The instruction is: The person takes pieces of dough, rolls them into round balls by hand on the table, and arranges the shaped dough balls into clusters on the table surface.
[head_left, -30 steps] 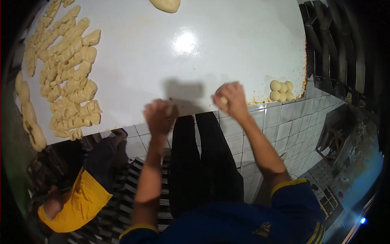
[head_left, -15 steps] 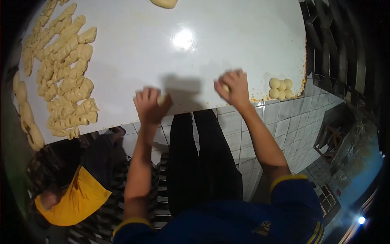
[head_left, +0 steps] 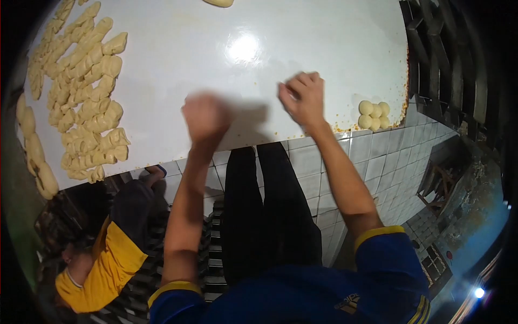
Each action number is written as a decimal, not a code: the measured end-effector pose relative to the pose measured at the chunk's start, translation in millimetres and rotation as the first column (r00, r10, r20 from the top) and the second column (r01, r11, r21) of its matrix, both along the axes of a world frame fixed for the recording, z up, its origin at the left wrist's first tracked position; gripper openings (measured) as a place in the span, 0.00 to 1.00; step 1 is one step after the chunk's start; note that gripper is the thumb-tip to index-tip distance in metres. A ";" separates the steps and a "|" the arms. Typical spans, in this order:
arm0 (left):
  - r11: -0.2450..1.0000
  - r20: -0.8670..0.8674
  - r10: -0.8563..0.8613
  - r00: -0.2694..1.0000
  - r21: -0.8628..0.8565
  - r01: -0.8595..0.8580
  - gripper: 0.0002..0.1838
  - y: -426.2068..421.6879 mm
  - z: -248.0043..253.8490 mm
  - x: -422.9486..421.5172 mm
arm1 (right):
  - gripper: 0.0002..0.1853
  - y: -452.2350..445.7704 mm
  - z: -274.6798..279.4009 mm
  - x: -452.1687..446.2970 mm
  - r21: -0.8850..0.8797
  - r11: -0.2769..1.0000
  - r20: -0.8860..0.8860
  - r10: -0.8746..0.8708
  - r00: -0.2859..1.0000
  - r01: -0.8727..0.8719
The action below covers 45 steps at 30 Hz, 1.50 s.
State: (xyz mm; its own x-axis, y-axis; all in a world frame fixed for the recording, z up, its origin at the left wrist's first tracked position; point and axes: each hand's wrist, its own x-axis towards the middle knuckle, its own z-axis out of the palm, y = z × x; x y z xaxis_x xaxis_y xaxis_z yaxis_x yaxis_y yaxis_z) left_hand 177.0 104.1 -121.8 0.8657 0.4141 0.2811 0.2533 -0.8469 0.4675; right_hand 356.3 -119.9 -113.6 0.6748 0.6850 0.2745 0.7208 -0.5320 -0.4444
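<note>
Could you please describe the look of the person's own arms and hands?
The left hand, blurred, and the right hand look bare, as do the forearms. The short dark blue sleeves have yellow cuffs; yellow stripes mark the shirt's right side.

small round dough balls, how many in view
6 balls, bunched at the near right corner of the table: three in the far row, three in the near. The left hand and right hand may hide more.

The head view looks steeply down and forward over a dark-blue, yellow-trimmed fabric shirt [head_left: 291,297] onto a glossy white flat tabletop [head_left: 167,70]; it is near, with the bare left hand [head_left: 206,116] and bare right hand [head_left: 305,98] mid-frame.
</note>
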 end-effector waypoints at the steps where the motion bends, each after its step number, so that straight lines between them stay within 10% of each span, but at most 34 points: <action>1: 1.000 -0.003 0.000 1.000 -0.003 0.000 0.12 -16.6 -1.3 10.4 | 0.14 23.9 0.5 -7.7 0.074 0.997 -0.040 -0.033 0.999 0.036; 7: 0.996 0.103 -0.039 0.994 -0.074 0.047 0.09 -83.1 -1.4 -30.0 | 0.13 -18.2 4.8 -77.5 0.151 0.988 -0.205 0.050 0.977 -0.019; 12: 1.000 -0.218 -0.015 0.976 0.001 0.016 0.11 -5.6 2.2 -16.0 | 0.13 -21.4 4.3 -5.7 -0.003 1.000 -0.007 0.019 1.000 -0.019; 18: 0.994 0.136 0.039 0.990 -0.108 -0.024 0.07 -69.6 -8.7 15.9 | 0.12 29.8 1.4 -68.2 0.121 0.988 -0.199 -0.075 0.977 0.100; 25: 1.000 -0.186 -0.005 0.983 0.002 0.005 0.10 6.7 -1.3 -15.3 | 0.16 -21.4 -0.9 5.1 0.042 0.999 -0.005 0.018 1.000 -0.018; 31: 0.999 0.157 -0.001 0.988 -0.054 0.009 0.11 -65.3 -7.4 17.0 | 0.13 18.2 -0.8 -62.3 0.106 0.993 -0.170 0.063 0.983 -0.046; 36: 0.990 -0.282 -0.079 0.956 0.093 0.110 0.05 -13.9 -23.7 -55.5 | 0.12 -56.3 -1.1 -9.9 -0.076 0.972 -0.122 0.214 0.969 -0.224; 40: 1.000 -0.043 -0.016 0.999 -0.013 0.016 0.08 -5.0 3.4 24.1 | 0.13 29.3 -1.7 15.3 0.109 0.994 0.003 -0.020 1.000 0.020; 45: 0.987 0.071 -0.054 0.996 -0.145 0.063 0.09 -72.1 7.4 3.3 | 0.15 20.9 5.3 -58.8 0.118 0.992 -0.256 -0.004 0.967 0.035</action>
